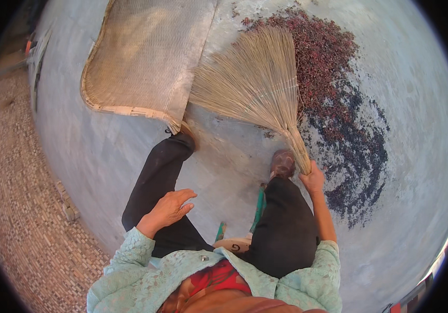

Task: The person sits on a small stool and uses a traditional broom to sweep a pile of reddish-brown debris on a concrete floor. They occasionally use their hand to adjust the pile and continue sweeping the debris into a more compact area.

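My right hand (pixel 313 178) is wrapped round the short handle of a straw broom (pixel 260 78). The broom's bristles fan out forward and to the left, partly over a pile of small dark red grains or dried berries (pixel 328 52). Below that pile, blackish bits (pixel 349 151) lie scattered on the floor. My left hand (pixel 170 209) hovers over my left thigh with its fingers loosely apart and nothing in it. A large woven winnowing basket (pixel 140 62) with a pale rim rests on the floor at the upper left, its right edge near the bristle tips.
I sit on a low stool (pixel 234 244) with green legs, on a grey concrete floor (pixel 224 156). My brown shoe (pixel 283 163) is beside the broom handle. Brick paving (pixel 31 198) runs along the left.
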Available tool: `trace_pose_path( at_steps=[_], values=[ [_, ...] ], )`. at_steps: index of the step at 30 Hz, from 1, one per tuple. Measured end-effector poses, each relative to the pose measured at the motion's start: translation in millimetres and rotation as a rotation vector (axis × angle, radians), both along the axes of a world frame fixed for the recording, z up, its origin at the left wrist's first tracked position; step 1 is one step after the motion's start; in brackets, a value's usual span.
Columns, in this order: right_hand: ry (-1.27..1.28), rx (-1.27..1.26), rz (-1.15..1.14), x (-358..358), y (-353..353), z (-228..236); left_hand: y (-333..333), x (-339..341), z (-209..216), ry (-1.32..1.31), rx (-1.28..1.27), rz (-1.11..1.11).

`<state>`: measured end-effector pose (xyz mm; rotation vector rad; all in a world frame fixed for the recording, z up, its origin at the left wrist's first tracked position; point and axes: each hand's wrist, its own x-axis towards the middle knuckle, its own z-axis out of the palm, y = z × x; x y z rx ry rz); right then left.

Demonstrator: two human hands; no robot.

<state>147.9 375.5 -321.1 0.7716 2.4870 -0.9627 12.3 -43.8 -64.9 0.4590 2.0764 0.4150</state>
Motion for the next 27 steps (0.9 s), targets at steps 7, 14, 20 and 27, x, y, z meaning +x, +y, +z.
trace_pose_path(
  at_steps=[7, 14, 20, 27],
  values=[
    [-0.039, 0.03, -0.074, 22.5, -11.5, -37.7, 17.6, -21.9, -11.2, 0.13, -0.041, 0.032],
    [0.027, -0.033, -0.15, 4.3, -13.8, -10.1, 6.7, -16.9, -14.7, 0.063, -0.107, -0.017],
    [0.001, 0.012, -0.239, -2.3, -12.3, -47.0, 8.9, -20.7, -17.9, 0.089, -0.083, -0.015],
    [0.192, -0.093, -0.295, -29.3, -10.6, -2.0, 6.6, -16.0, -16.7, 0.139, -0.042, -0.036]
  ],
)
